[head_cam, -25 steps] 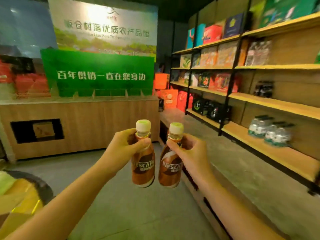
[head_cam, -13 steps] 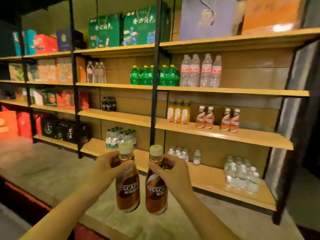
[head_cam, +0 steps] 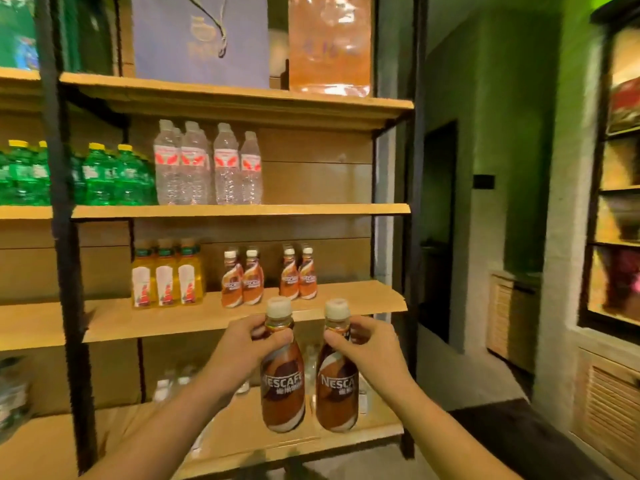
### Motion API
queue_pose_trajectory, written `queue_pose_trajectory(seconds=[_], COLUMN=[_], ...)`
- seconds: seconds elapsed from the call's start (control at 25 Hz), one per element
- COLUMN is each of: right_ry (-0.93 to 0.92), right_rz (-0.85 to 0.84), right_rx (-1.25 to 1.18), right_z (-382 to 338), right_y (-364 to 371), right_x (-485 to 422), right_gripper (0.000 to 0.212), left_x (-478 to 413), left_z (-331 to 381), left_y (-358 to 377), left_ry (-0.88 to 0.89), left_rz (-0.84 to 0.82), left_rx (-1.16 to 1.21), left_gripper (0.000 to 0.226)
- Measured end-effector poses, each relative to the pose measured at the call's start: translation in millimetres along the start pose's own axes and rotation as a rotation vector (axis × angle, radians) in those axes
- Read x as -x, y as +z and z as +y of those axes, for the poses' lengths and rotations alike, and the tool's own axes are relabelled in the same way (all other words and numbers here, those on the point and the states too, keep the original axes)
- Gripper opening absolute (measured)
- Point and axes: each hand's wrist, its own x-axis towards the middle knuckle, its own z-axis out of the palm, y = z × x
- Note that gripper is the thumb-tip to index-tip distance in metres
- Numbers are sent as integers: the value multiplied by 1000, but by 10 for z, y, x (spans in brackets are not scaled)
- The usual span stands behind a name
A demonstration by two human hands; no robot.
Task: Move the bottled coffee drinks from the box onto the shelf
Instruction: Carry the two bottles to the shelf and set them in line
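Observation:
My left hand (head_cam: 242,348) grips the neck of a brown Nescafe coffee bottle (head_cam: 282,386) with a cream cap. My right hand (head_cam: 370,348) grips the neck of a second coffee bottle (head_cam: 336,389). Both bottles hang upright, side by side, in front of the wooden shelf (head_cam: 346,303). On that shelf stand two pairs of the same coffee bottles, one pair (head_cam: 242,278) to the left and another pair (head_cam: 298,273) to the right. The box is out of view.
Yellow drink bottles (head_cam: 166,277) stand left of the coffee pairs. Water bottles (head_cam: 207,164) and green bottles (head_cam: 100,174) fill the shelf above; paper bags (head_cam: 201,39) sit on top. Black uprights (head_cam: 62,202) frame the bay. A green wall (head_cam: 502,133) lies right.
My view has swung right from the counter to the shelves and come closer. Both hands still hold their bottles, now raised in front of the coffee shelf.

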Motion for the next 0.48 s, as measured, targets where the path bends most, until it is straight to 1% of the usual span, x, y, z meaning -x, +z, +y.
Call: queue_pose_trajectory(seconds=[0.08, 0.2, 0.36, 0.48], right_ry=[24, 45, 33, 36], right_rz=[67, 157, 232, 229], right_rx=[9, 4, 78, 86], right_z=[166, 505, 1034, 1393], right_y=[-221, -554, -979, -1201], right_x=[-289, -790, -1610, -2312], right_gripper=[11, 16, 30, 35], left_x=[-379, -987, -1888, -2556], left_z=[-34, -49, -133, -232], left_y=[265, 691, 1282, 1667], left_ry=[40, 92, 96, 83], left_rz=[-57, -113, -103, -64], left_rx=[9, 23, 41, 43], left_gripper=[17, 15, 15, 26])
